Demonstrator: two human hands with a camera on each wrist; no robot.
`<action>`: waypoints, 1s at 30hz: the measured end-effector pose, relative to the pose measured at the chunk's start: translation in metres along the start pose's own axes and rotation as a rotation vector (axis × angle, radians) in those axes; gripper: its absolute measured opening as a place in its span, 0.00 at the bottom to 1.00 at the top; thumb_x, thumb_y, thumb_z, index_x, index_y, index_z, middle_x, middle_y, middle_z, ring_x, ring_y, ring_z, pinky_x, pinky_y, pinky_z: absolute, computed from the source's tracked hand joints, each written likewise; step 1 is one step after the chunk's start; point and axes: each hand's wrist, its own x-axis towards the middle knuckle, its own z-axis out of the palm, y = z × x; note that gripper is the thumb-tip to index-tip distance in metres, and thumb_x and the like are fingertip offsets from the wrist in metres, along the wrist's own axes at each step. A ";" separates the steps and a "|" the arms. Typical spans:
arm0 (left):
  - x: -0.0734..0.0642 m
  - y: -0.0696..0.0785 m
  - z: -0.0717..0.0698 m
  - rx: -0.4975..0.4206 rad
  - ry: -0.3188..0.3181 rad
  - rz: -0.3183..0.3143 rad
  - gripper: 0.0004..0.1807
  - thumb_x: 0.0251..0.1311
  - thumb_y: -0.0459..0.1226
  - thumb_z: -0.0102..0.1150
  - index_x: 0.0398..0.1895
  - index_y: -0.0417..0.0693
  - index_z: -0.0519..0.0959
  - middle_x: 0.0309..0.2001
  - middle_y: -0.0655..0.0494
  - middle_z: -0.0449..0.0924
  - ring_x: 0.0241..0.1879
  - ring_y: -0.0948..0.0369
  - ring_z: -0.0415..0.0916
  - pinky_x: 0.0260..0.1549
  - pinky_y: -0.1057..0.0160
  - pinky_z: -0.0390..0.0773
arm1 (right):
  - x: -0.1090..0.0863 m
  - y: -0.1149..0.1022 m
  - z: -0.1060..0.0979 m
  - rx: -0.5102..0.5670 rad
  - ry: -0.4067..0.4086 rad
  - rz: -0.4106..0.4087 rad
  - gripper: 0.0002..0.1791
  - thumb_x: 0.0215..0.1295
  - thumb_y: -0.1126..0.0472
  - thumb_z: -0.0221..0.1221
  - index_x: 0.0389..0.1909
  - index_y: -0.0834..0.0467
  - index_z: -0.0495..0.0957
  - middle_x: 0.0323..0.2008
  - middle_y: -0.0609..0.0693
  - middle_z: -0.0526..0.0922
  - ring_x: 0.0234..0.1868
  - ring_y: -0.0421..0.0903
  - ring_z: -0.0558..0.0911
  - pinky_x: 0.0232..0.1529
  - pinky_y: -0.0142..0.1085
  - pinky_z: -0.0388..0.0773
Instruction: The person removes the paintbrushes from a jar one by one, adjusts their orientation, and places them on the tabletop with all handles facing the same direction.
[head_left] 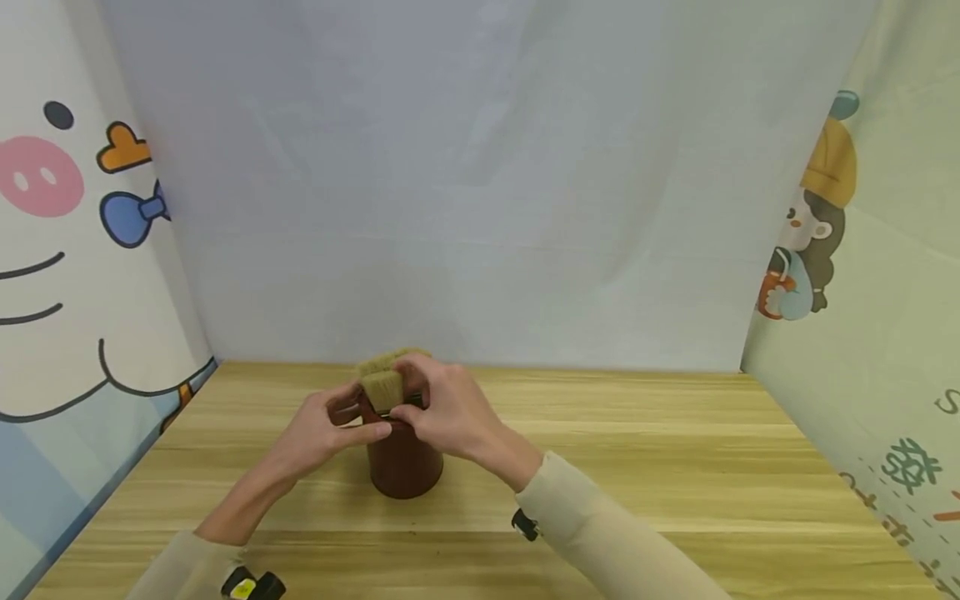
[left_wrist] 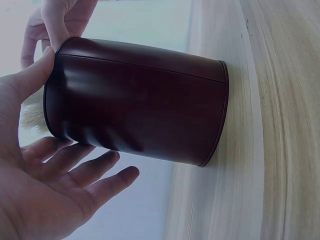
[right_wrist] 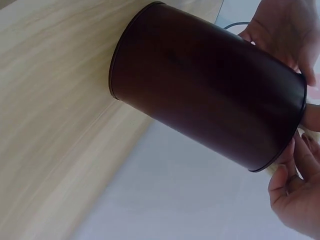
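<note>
A dark reddish-brown cylindrical container (head_left: pixel 406 462) stands upright on the wooden table, with tan bristled brush heads (head_left: pixel 383 390) rising above its rim. My left hand (head_left: pixel 321 429) holds the container near the top: in the left wrist view its thumb (left_wrist: pixel 37 72) lies at the rim and its fingers (left_wrist: pixel 92 167) spread along the other side. Over the opening, my right hand (head_left: pixel 453 412) has its thumb low by the rim and its curved fingers around a brush. The right wrist view shows these fingers (right_wrist: pixel 300 175) bunched at the rim beside some bristles. The container's inside is hidden.
The light wood-grain table (head_left: pixel 600 467) extends around the container. A pale cloth backdrop (head_left: pixel 480 183) rises behind it, with printed cartoon cloths at left (head_left: pixel 67 275) and right (head_left: pixel 862 333). Dark devices (head_left: pixel 525 525) are strapped at both wrists.
</note>
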 end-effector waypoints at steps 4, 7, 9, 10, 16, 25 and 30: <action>0.000 -0.001 -0.001 -0.005 0.003 0.003 0.44 0.68 0.40 0.70 0.81 0.35 0.60 0.72 0.34 0.70 0.70 0.33 0.67 0.61 0.43 0.79 | -0.002 0.008 -0.002 0.087 -0.003 -0.020 0.24 0.65 0.69 0.72 0.61 0.58 0.79 0.33 0.47 0.87 0.24 0.40 0.73 0.26 0.30 0.70; 0.000 -0.002 -0.001 -0.008 0.003 0.002 0.44 0.68 0.40 0.70 0.81 0.36 0.61 0.73 0.34 0.69 0.71 0.33 0.66 0.61 0.43 0.79 | -0.005 0.014 -0.003 0.120 0.007 -0.043 0.24 0.65 0.70 0.72 0.61 0.59 0.79 0.33 0.48 0.87 0.27 0.39 0.76 0.28 0.31 0.72; 0.000 -0.002 -0.001 -0.011 0.004 -0.004 0.44 0.68 0.40 0.70 0.81 0.35 0.61 0.73 0.33 0.69 0.71 0.32 0.65 0.61 0.43 0.78 | -0.006 0.015 -0.004 0.138 0.009 -0.053 0.24 0.65 0.70 0.72 0.61 0.60 0.79 0.33 0.49 0.87 0.30 0.38 0.80 0.30 0.32 0.75; -0.001 -0.002 -0.001 -0.011 0.001 -0.007 0.44 0.68 0.40 0.70 0.81 0.36 0.61 0.73 0.33 0.68 0.71 0.32 0.65 0.62 0.42 0.78 | -0.006 0.016 -0.004 0.142 0.009 -0.053 0.24 0.65 0.70 0.72 0.61 0.60 0.79 0.33 0.50 0.87 0.31 0.38 0.81 0.30 0.32 0.76; -0.001 -0.003 -0.001 -0.009 -0.009 0.002 0.44 0.69 0.40 0.70 0.82 0.36 0.60 0.74 0.33 0.66 0.72 0.32 0.64 0.62 0.42 0.78 | -0.007 0.015 -0.010 0.186 0.020 -0.042 0.24 0.65 0.72 0.71 0.61 0.63 0.79 0.37 0.54 0.89 0.35 0.40 0.86 0.35 0.35 0.81; 0.000 -0.006 -0.002 -0.015 -0.003 0.025 0.43 0.68 0.39 0.71 0.81 0.37 0.62 0.74 0.33 0.68 0.70 0.30 0.65 0.60 0.43 0.80 | -0.005 0.015 -0.014 0.217 0.037 -0.067 0.25 0.62 0.73 0.73 0.61 0.62 0.81 0.37 0.53 0.90 0.34 0.37 0.87 0.34 0.33 0.83; 0.001 -0.007 -0.003 -0.041 -0.006 0.033 0.42 0.67 0.38 0.71 0.81 0.39 0.63 0.74 0.35 0.68 0.70 0.31 0.65 0.59 0.44 0.80 | -0.003 0.015 -0.017 0.221 0.063 -0.099 0.26 0.61 0.73 0.74 0.60 0.62 0.82 0.36 0.53 0.91 0.34 0.37 0.87 0.33 0.35 0.83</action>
